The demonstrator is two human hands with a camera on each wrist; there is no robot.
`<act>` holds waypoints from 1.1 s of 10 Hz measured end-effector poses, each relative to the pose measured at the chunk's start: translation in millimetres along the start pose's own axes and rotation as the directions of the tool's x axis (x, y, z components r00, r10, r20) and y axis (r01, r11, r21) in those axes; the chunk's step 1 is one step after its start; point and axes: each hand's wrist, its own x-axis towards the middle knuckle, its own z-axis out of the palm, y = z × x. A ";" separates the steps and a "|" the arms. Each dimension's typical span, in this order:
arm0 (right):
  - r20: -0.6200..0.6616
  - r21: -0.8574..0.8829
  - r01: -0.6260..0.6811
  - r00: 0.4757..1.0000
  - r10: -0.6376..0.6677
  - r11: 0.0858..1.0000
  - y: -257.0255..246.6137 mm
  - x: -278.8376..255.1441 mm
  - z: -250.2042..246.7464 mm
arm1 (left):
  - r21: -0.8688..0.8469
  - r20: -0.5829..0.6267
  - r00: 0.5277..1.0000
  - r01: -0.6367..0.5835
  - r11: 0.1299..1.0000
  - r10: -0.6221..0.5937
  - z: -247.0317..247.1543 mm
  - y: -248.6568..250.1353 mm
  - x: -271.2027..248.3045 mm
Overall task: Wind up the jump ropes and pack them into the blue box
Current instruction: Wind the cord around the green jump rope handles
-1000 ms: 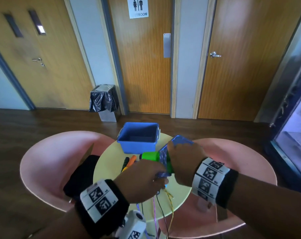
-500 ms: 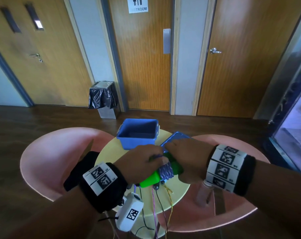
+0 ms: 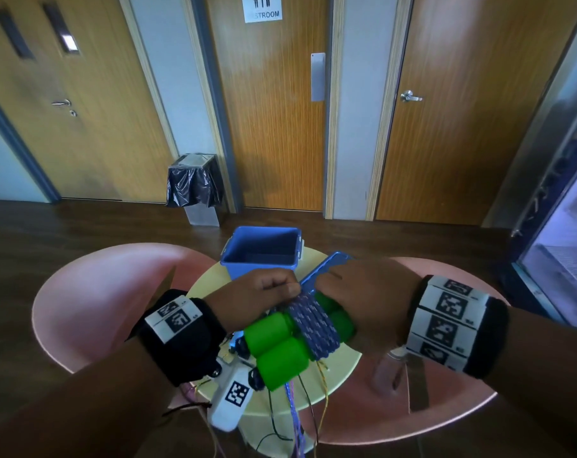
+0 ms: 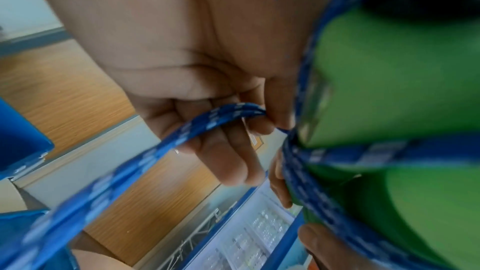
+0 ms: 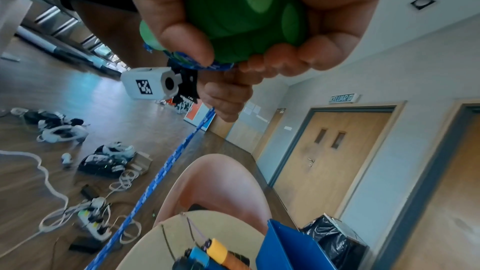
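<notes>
1. Nearest, above the near edge of the yellow table (image 3: 345,361): grips the pair of green handles (image 3: 277,347) in the right hand (image 3: 363,292). The thumb (image 5: 185,41) is pressed flat on their side and the other fingers are curled underneath.
2. Just beside them, pinches a doubled strand of the blue rope (image 3: 313,322) in the left hand (image 3: 260,300). The strand is caught between the thumb and the bent fingers (image 4: 233,151), drawn taut from the wrap.
3. Looks to be partway through binding the rope round the handles. Shows several turns side by side across them, with the loose length trailing toward the floor.
4. Next, likely: carry the pinched strand over and round the handles again. Keep it tight and hold the bundle firm so the laid turns do not slip.
5. Farther off: an open blue box (image 3: 264,246) on the table behind the hands, and pink chairs (image 3: 98,292) on both sides. Beyond those, a lined bin (image 3: 194,186) and wooden doors (image 3: 274,127).
6. Compared with half a second ago: bundle lifted nearer and tilted, both handle ends now showing. Left hand moved from the side of the handles up to the far edge of the wrap, and the band of turns seems wider.
</notes>
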 end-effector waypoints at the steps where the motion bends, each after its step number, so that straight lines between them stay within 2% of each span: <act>1: -0.139 0.063 -0.051 0.989 0.059 0.997 0.5 -0.5 -6.0 | -0.356 0.010 1.000 -0.015 0.934 0.020 1.5 10.4 -1.3; 2: -0.249 0.122 -0.097 0.960 0.125 0.988 -2.0 1.4 -11.8 | -0.901 -0.013 0.708 -0.315 0.299 0.707 20.4 6.4 27.3; 3: -0.245 0.149 -0.113 0.958 0.147 0.982 -8.0 4.6 -12.4 | -0.989 0.089 0.673 0.144 -0.013 0.734 22.4 6.3 31.0; 4: -0.197 0.153 -0.101 0.972 0.130 0.983 -15.2 3.2 -10.3 | -0.796 -0.075 0.997 -0.069 0.601 0.015 18.4 1.8 5.9; 5: -0.192 0.178 -0.107 0.971 0.141 0.978 -17.2 2.5 -11.7 | -0.749 -0.184 0.983 -0.135 0.649 -0.007 8.2 -10.2 10.8; 6: -0.204 0.182 -0.074 0.973 0.112 0.980 -18.8 4.6 -13.1 | -0.741 -0.226 0.974 -0.154 0.654 -0.027 3.7 -10.6 14.0; 7: -0.212 0.193 -0.044 0.974 0.085 0.980 -20.9 6.8 -13.6 | -0.773 -0.231 0.973 -0.190 0.606 0.011 2.6 -15.0 7.3; 8: -0.240 0.201 -0.056 0.965 0.105 0.978 -22.9 9.2 -16.1 | -0.773 -0.292 0.954 -0.191 0.605 -0.072 3.5 -11.1 8.3; 9: -0.261 0.207 -0.128 0.948 0.181 0.970 -28.1 16.7 -23.4 | -0.780 -0.321 0.902 -0.079 0.621 -0.290 15.1 -22.9 10.4; 10: -0.260 0.216 -0.225 0.925 0.278 0.950 -34.9 29.2 -26.6 | -0.806 -0.328 0.894 -0.096 0.585 -0.306 33.4 -19.9 4.4; 11: -0.269 0.222 -0.312 0.891 0.366 0.924 -43.5 45.6 -22.5 | -0.789 -0.433 0.855 -0.207 0.578 -0.286 35.2 -15.2 0.4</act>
